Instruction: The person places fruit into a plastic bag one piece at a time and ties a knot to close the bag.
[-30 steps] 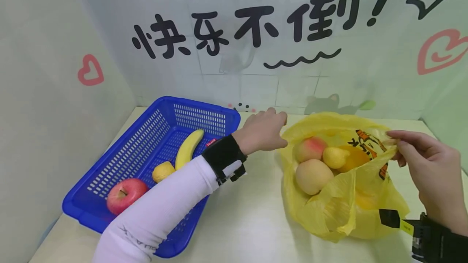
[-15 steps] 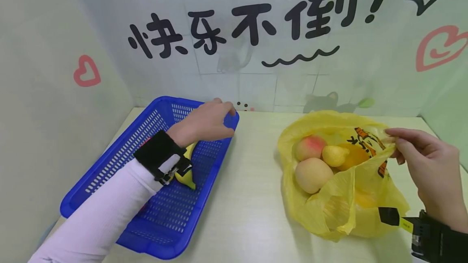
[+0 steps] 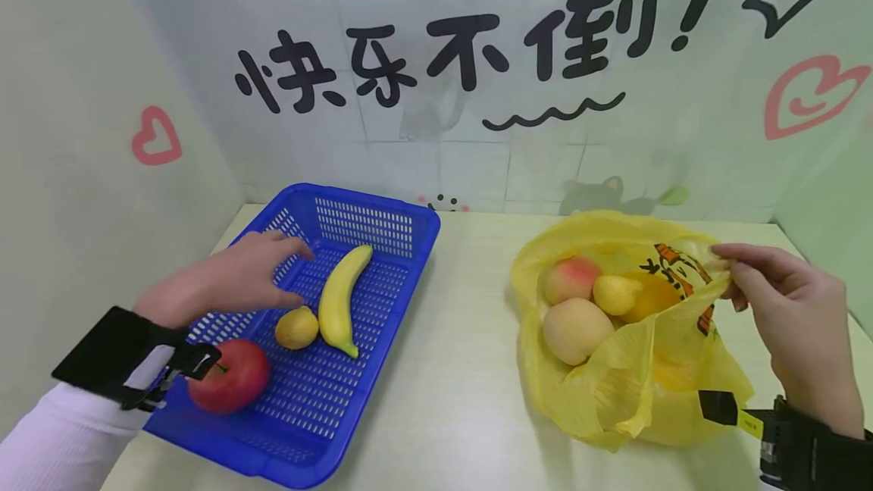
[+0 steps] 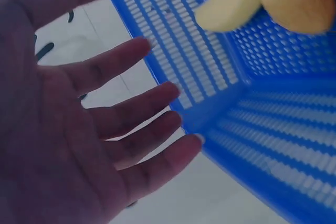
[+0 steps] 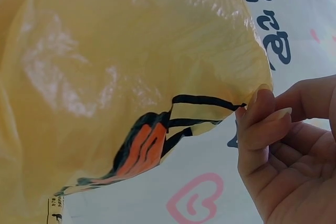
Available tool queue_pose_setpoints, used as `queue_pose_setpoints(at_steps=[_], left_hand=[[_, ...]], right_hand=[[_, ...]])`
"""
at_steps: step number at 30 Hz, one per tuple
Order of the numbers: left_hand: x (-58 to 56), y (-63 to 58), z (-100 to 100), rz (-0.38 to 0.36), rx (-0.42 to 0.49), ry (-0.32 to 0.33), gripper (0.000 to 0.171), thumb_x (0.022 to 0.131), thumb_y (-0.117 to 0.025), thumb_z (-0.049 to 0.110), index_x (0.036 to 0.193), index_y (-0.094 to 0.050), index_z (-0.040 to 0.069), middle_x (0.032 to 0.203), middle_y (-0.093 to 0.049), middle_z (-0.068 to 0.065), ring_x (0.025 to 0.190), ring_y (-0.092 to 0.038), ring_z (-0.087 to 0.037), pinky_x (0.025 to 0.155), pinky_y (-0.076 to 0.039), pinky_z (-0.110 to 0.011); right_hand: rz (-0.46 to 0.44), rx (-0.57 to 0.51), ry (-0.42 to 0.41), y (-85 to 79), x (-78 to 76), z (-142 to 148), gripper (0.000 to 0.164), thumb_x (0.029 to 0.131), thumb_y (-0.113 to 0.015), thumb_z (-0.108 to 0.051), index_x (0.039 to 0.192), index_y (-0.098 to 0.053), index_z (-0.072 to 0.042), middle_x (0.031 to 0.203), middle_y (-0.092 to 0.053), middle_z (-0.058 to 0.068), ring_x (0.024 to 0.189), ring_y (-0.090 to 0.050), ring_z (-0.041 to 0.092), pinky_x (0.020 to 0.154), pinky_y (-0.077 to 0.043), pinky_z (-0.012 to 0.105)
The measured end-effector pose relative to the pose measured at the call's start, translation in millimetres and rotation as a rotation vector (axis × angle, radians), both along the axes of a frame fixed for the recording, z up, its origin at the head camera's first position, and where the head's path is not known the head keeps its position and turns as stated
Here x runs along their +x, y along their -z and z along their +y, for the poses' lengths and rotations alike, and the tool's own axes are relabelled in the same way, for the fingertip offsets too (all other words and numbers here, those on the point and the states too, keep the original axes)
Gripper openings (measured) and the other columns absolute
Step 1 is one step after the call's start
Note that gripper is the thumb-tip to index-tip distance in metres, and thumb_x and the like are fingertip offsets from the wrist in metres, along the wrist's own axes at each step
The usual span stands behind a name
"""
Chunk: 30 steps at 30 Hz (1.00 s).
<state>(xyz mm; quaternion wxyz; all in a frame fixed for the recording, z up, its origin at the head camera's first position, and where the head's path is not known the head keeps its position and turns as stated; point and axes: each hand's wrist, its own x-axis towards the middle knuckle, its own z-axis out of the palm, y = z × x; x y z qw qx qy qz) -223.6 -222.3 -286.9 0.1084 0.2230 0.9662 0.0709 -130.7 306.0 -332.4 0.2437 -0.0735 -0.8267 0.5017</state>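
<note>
Our left hand (image 3: 239, 275) hangs spread and empty over the blue basket (image 3: 300, 408) at 8 o'clock, where a banana (image 3: 339, 298), yellow fruit (image 3: 297, 328) and apple (image 3: 235, 379) lie. Our right hand (image 3: 805, 317) pinches the yellow bag (image 3: 621, 400), at 4 o'clock, by its rim. If that pinch slips on thin plastic, we could lose the opening; a glancing touch might roll the yellow fruit.

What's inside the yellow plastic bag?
In the yellow plastic bag: a round pinkish fruit, a round tan fruit, a small yellow fruit and an orange-coloured one. The bag covers whatever lies lower.
</note>
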Motion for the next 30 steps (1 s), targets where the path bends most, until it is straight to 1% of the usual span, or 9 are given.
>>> queue_pose_setpoints(at_steps=[4, 7, 10, 13, 16, 19, 23, 26, 30], left_hand=[[9.8, 8.3, -28.3, -0.106, -0.071, -0.018, 0.063, 0.076, -0.081, 0.037, 0.127, -0.058, 0.006, 0.128, -0.053, -0.028, 0.116, -0.047, -0.050, 0.087, -0.050, -0.064], [14.1, 13.4, -42.8, -0.253, -0.142, -0.058, 0.072, 0.074, -0.083, 0.041, 0.130, -0.054, 0.006, 0.130, -0.049, -0.032, 0.114, -0.045, -0.053, 0.084, -0.050, -0.064], [16.3, 17.5, -50.4, -0.390, -0.174, -0.115, 0.079, 0.072, -0.084, 0.041, 0.135, -0.049, 0.007, 0.134, -0.044, -0.034, 0.115, -0.045, -0.054, 0.086, -0.049, -0.065], [17.4, 21.5, -53.1, -0.493, -0.148, -0.159, 0.079, 0.073, -0.085, 0.035, 0.136, -0.047, 0.006, 0.132, -0.047, -0.032, 0.112, -0.050, -0.048, 0.087, -0.050, -0.061], [19.3, 23.9, -52.3, -0.560, -0.131, -0.200, 0.076, 0.072, -0.086, 0.025, 0.134, -0.047, 0.006, 0.125, -0.053, -0.024, 0.105, -0.053, -0.038, 0.085, -0.053, -0.053], [20.8, 25.1, -49.5, -0.604, -0.136, -0.230, 0.070, 0.072, -0.086, 0.018, 0.131, -0.048, 0.006, 0.114, -0.055, -0.018, 0.091, -0.056, -0.029, 0.073, -0.055, -0.041], [21.1, 24.7, -45.2, -0.619, -0.173, -0.252, 0.064, 0.073, -0.086, 0.015, 0.126, -0.050, 0.010, 0.105, -0.052, -0.014, 0.078, -0.054, -0.022, 0.061, -0.051, -0.030], [19.8, 26.0, -41.2, -0.621, -0.208, -0.258, 0.062, 0.072, -0.086, 0.015, 0.123, -0.051, 0.011, 0.103, -0.052, -0.013, 0.076, -0.055, -0.021, 0.059, -0.051, -0.028], [17.3, 29.3, -35.0, -0.603, -0.248, -0.259, 0.067, 0.068, -0.089, 0.015, 0.124, -0.053, 0.011, 0.105, -0.055, -0.013, 0.080, -0.057, -0.025, 0.062, -0.054, -0.034]], right_hand=[[-0.010, 0.013, 0.012, 0.9, 0.1, 0.4, 0.023, 0.100, -0.054, -0.013, 0.117, -0.068, -0.005, 0.095, -0.064, -0.017, 0.068, -0.052, 0.006, 0.059, -0.044, 0.012], [-0.011, 0.023, 0.011, 1.2, 0.6, -0.2, 0.024, 0.100, -0.054, -0.014, 0.118, -0.068, -0.005, 0.094, -0.064, -0.017, 0.068, -0.051, 0.006, 0.059, -0.043, 0.013], [-0.008, 0.031, 0.012, 1.3, 1.4, -1.1, 0.025, 0.100, -0.053, -0.014, 0.119, -0.067, -0.004, 0.093, -0.063, -0.017, 0.068, -0.051, 0.006, 0.059, -0.043, 0.013], [-0.004, 0.034, 0.014, 1.3, 1.8, -2.2, 0.025, 0.100, -0.053, -0.014, 0.119, -0.067, -0.005, 0.093, -0.063, -0.018, 0.069, -0.051, 0.005, 0.060, -0.043, 0.012], [0.001, 0.028, 0.009, 0.9, 2.0, -2.6, 0.024, 0.100, -0.053, -0.013, 0.118, -0.068, -0.007, 0.094, -0.063, -0.018, 0.069, -0.051, 0.005, 0.060, -0.043, 0.012], [0.003, 0.020, 0.008, 0.8, 2.6, -2.4, 0.023, 0.100, -0.054, -0.012, 0.117, -0.069, -0.009, 0.094, -0.063, -0.018, 0.069, -0.051, 0.005, 0.060, -0.043, 0.012], [-0.008, 0.035, 0.023, 0.6, 2.6, -2.9, 0.024, 0.100, -0.054, -0.014, 0.118, -0.068, -0.006, 0.094, -0.063, -0.017, 0.070, -0.051, 0.005, 0.060, -0.043, 0.011], [-0.022, 0.053, 0.031, 0.4, 2.5, -3.9, 0.027, 0.101, -0.053, -0.017, 0.120, -0.066, -0.004, 0.094, -0.062, -0.017, 0.070, -0.050, 0.006, 0.061, -0.043, 0.011], [-0.026, 0.055, 0.026, 0.2, 2.6, -4.4, 0.027, 0.101, -0.053, -0.017, 0.120, -0.066, -0.004, 0.093, -0.062, -0.017, 0.069, -0.050, 0.007, 0.060, -0.042, 0.013]])
